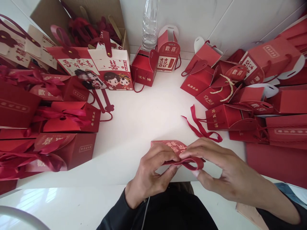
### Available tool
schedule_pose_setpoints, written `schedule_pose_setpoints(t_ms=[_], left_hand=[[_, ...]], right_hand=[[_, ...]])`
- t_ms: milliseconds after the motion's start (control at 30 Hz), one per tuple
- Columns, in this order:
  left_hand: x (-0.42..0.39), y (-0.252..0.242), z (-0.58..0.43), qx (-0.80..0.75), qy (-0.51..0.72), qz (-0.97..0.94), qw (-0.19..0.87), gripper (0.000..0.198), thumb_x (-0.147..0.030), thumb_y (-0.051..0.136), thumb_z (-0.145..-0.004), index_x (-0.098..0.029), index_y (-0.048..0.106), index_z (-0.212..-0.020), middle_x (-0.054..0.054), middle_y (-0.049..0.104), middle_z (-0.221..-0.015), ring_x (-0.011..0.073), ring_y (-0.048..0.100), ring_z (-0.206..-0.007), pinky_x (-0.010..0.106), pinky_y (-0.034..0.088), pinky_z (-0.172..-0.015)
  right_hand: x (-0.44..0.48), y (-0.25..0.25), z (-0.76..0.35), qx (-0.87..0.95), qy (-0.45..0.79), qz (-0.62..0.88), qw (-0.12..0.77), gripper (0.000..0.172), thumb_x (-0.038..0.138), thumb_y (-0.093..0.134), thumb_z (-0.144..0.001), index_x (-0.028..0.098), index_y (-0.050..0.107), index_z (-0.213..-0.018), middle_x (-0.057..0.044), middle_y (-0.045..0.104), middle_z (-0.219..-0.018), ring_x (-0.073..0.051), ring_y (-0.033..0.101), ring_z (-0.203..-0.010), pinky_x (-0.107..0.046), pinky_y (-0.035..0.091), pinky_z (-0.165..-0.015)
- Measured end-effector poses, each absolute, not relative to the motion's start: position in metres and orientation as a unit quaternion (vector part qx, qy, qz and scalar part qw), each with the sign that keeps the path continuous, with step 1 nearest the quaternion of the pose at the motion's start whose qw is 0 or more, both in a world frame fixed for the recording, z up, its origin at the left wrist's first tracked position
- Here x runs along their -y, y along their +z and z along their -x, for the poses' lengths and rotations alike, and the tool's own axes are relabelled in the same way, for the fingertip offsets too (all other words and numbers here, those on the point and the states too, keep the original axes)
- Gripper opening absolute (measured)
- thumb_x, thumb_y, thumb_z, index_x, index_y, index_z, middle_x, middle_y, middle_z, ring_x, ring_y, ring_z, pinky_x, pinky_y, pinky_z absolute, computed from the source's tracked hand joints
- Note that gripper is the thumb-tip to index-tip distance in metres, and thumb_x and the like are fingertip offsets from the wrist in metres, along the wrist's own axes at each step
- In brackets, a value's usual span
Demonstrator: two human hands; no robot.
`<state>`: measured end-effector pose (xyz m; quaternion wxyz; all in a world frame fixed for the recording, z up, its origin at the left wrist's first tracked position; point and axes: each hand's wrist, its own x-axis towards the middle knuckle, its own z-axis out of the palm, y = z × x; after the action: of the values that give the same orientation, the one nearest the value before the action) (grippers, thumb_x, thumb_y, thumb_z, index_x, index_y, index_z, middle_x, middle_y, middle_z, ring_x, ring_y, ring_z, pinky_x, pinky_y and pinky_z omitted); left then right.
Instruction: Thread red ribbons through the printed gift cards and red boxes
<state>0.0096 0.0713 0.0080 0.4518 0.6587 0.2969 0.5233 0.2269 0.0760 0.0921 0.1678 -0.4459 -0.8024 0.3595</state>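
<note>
Both hands meet at the near edge of the white table [144,127] on a flat, unfolded red gift box [171,146] with gold lettering. My left hand [151,172] pinches its near edge, fingers curled. My right hand [216,166] grips the same piece from the right, thumb and fingers closed on a red ribbon loop [194,163] at its front. A loose red ribbon [200,126] lies on the table just beyond my right hand.
Several assembled red boxes with ribbons [64,116] crowd the left side. More red boxes with rope handles [223,92] pile up on the right. Two cartoon-printed bags [115,68], a clear plastic bottle [150,25] and a cardboard carton [79,19] stand at the back.
</note>
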Motion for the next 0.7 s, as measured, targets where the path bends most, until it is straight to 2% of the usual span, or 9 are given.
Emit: schedule_pose_setpoints(t_ms=[200, 367, 500, 600, 700], left_hand=[[-0.0718, 0.0073, -0.0114, -0.299, 0.531, -0.647, 0.459, 0.017, -0.005, 0.071, -0.090, -0.014, 0.068, -0.103, 0.007, 0.070, -0.093, 0.0146, 0.067, -0.086, 0.027, 0.059, -0.079], [-0.0716, 0.0063, -0.0113, -0.288, 0.539, -0.642, 0.463, 0.019, -0.004, 0.071, -0.089, -0.013, 0.068, -0.105, 0.008, 0.070, -0.095, 0.0153, 0.067, -0.087, 0.028, 0.059, -0.080], [-0.0712, 0.0072, -0.0112, -0.300, 0.527, -0.650, 0.457, 0.016, -0.005, 0.072, -0.089, -0.014, 0.068, -0.103, 0.007, 0.070, -0.093, 0.0151, 0.066, -0.085, 0.028, 0.059, -0.076], [-0.0714, 0.0072, -0.0114, -0.302, 0.529, -0.653, 0.449, 0.015, -0.006, 0.072, -0.090, -0.014, 0.068, -0.102, 0.006, 0.069, -0.091, 0.0150, 0.066, -0.083, 0.029, 0.058, -0.076], [-0.0713, 0.0057, -0.0107, -0.303, 0.526, -0.657, 0.447, 0.015, -0.007, 0.072, -0.090, -0.014, 0.068, -0.102, 0.006, 0.069, -0.091, 0.0154, 0.066, -0.084, 0.031, 0.057, -0.079]], right_hand=[[-0.0755, 0.0920, -0.2294, 0.829, 0.332, 0.418, 0.163, 0.037, 0.018, 0.059, -0.098, 0.028, 0.063, -0.133, -0.005, 0.070, -0.119, -0.019, 0.067, -0.111, -0.027, 0.060, -0.088], [-0.0744, 0.0916, -0.2295, 0.831, 0.336, 0.409, 0.171, 0.039, 0.014, 0.057, -0.097, 0.026, 0.064, -0.133, -0.005, 0.070, -0.118, -0.016, 0.066, -0.108, -0.025, 0.059, -0.089], [-0.0756, 0.0933, -0.2267, 0.784, 0.398, 0.451, 0.156, 0.034, 0.016, 0.060, -0.094, 0.030, 0.062, -0.126, -0.004, 0.070, -0.115, -0.019, 0.068, -0.104, -0.029, 0.060, -0.085], [-0.0766, 0.0935, -0.2256, 0.749, 0.449, 0.463, 0.154, 0.030, 0.016, 0.061, -0.092, 0.031, 0.063, -0.118, -0.003, 0.068, -0.113, -0.019, 0.068, -0.103, -0.031, 0.059, -0.088], [-0.0768, 0.0915, -0.2254, 0.730, 0.484, 0.457, 0.155, 0.037, 0.010, 0.061, -0.084, 0.032, 0.063, -0.114, -0.001, 0.065, -0.112, -0.018, 0.065, -0.105, -0.031, 0.057, -0.091]])
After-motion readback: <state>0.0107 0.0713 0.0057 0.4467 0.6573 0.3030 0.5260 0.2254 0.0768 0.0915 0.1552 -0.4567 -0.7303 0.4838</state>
